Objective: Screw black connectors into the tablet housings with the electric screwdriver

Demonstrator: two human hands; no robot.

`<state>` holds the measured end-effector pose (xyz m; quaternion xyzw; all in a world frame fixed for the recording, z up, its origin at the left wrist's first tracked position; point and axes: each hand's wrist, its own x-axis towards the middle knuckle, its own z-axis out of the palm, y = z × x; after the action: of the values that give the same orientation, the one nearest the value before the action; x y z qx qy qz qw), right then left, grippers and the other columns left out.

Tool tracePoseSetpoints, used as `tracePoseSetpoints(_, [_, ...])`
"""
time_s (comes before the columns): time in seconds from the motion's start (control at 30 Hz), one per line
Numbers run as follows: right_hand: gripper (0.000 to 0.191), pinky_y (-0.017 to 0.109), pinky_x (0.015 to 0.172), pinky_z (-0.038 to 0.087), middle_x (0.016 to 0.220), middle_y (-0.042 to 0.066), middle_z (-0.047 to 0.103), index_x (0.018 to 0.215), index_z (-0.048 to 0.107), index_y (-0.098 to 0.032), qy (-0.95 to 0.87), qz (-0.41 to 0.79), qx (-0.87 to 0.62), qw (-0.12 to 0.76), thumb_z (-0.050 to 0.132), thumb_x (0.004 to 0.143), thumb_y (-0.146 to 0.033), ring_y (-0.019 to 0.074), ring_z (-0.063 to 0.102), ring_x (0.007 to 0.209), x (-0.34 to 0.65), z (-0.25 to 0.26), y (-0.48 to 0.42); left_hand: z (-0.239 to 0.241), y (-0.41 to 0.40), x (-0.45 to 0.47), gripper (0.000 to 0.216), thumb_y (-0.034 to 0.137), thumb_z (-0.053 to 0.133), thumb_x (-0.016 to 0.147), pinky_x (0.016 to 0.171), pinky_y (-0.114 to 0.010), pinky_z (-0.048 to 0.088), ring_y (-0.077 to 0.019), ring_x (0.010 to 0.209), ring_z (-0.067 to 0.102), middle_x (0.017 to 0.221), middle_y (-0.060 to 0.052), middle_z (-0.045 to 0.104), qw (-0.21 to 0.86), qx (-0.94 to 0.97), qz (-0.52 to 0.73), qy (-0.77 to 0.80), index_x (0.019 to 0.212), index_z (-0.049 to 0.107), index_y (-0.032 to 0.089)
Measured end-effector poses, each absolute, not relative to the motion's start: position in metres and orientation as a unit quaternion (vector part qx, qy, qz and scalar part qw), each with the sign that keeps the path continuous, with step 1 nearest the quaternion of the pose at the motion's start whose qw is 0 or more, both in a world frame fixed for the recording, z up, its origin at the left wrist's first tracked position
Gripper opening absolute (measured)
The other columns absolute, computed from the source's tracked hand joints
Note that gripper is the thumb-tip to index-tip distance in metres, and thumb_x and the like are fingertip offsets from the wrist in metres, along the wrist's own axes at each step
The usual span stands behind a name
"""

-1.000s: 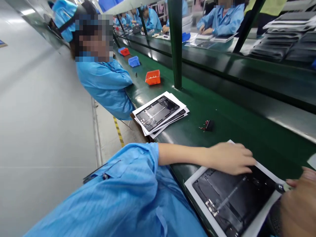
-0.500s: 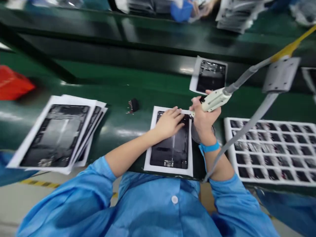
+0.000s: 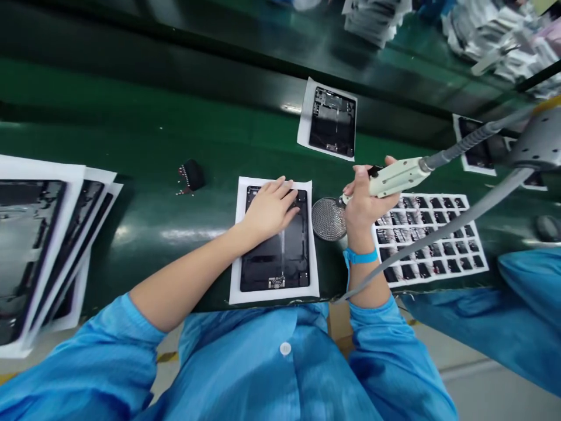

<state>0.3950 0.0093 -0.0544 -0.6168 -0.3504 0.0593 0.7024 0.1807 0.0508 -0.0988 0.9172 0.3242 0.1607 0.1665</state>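
The panel [image 3: 274, 257] lies on a white sheet [image 3: 235, 286] at the middle of the frame, its upper part covered by the left hand [image 3: 270, 207], which rests on it palm down with fingers loosely spread. Right of centre, the right hand [image 3: 366, 202] grips a cream driver [image 3: 397, 177], tip down by the round dish [image 3: 328, 219] just beside the sheet; whether they touch cannot be told. A grey hose [image 3: 425, 245] slants from the upper right, hiding some of the tray [image 3: 438, 277] of black parts. A second panel [image 3: 335, 126] lies upper centre, a loose black part [image 3: 193, 174] left of centre, and a stack [image 3: 21, 245] of panels fills the desk's [image 3: 149, 193] left end, cut by the frame edge.
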Motion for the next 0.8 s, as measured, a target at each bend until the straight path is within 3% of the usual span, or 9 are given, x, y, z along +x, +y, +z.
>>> tracePoseSetpoints(0.4, [0.082, 0.030, 0.054, 0.057, 0.100, 0.001, 0.074, 0.161, 0.053, -0.023, -0.347, 0.059, -0.616, 0.705, 0.081, 0.093, -0.061, 0.0096, 0.054, 0.055, 0.403, -0.066, 0.018, -0.100, 0.050, 0.181, 0.047, 0.034, 0.061, 0.116, 0.138, -0.065, 0.045, -0.0438, 0.170, 0.051, 0.172, -0.023, 0.064, 0.162, 0.917, 0.159, 0.327, 0.155, 0.075, 0.012])
tracePoseSetpoints(0.8, [0.082, 0.029, 0.054, 0.056, 0.095, -0.001, 0.074, 0.152, 0.059, -0.021, -0.318, 0.092, -0.617, 0.714, 0.088, 0.086, -0.059, 0.0091, 0.056, 0.056, 0.395, -0.060, 0.016, -0.101, 0.050, 0.180, 0.046, 0.034, 0.063, 0.117, 0.133, -0.064, 0.049, -0.0443, 0.167, 0.053, 0.169, -0.024, 0.065, 0.132, 0.924, 0.157, 0.322, 0.154, 0.075, 0.010])
